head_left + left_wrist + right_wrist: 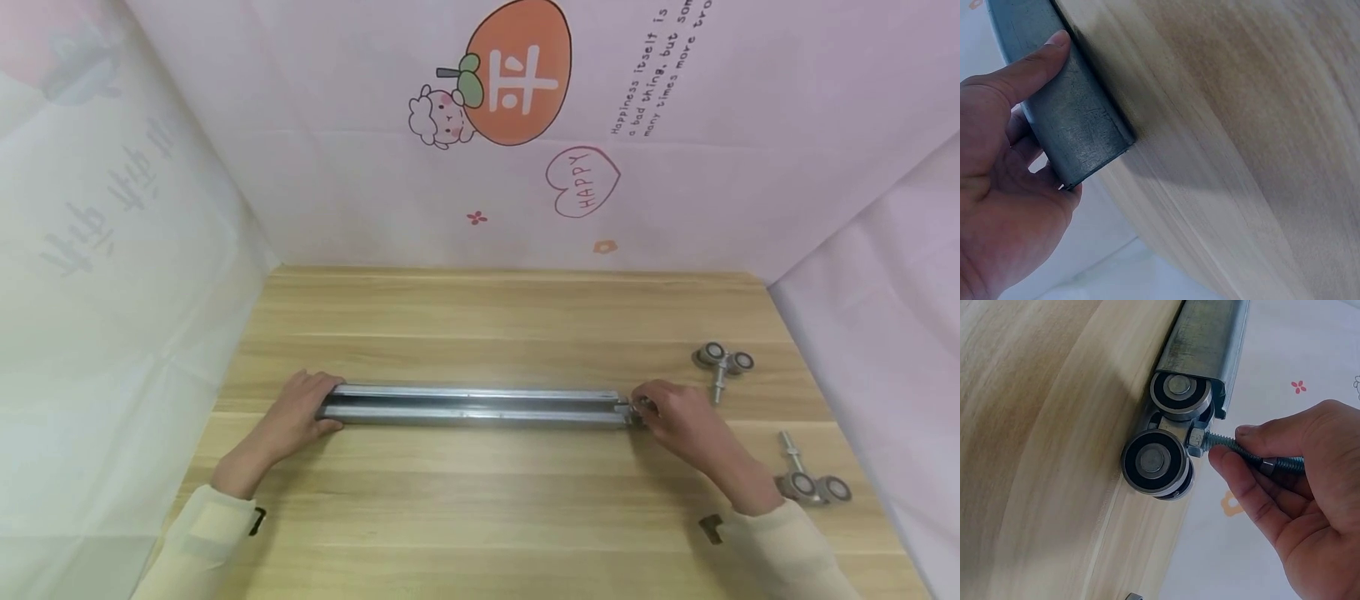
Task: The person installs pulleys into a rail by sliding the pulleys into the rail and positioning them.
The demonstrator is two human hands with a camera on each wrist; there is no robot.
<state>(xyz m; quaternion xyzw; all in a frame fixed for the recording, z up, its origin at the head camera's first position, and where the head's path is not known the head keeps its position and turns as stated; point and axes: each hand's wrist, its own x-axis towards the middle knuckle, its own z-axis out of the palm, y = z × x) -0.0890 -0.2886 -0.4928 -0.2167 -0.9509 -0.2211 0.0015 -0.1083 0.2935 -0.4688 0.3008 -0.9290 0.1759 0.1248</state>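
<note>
A metal track rail (pixel 480 412) lies across the wooden table, its slotted side facing up. My left hand (pixel 300 412) grips the rail's left end, thumb on the near side and fingers on the far side; the left wrist view shows the thumb across the rail (pixel 1079 125). At the other end my right hand (pixel 678 417) pinches the threaded bolt of a roller trolley (pixel 1154 459) between thumb and fingers. One pair of its wheels sits at the rail's open end, partly inside, while the other pair stays outside.
Two more roller trolleys lie on the table's right side, one trolley (pixel 723 362) farther back and another trolley (pixel 813 483) nearer, beside the right wrist. Printed cloth walls (pixel 360 192) enclose the wooden table (pixel 480 508) at the back and sides.
</note>
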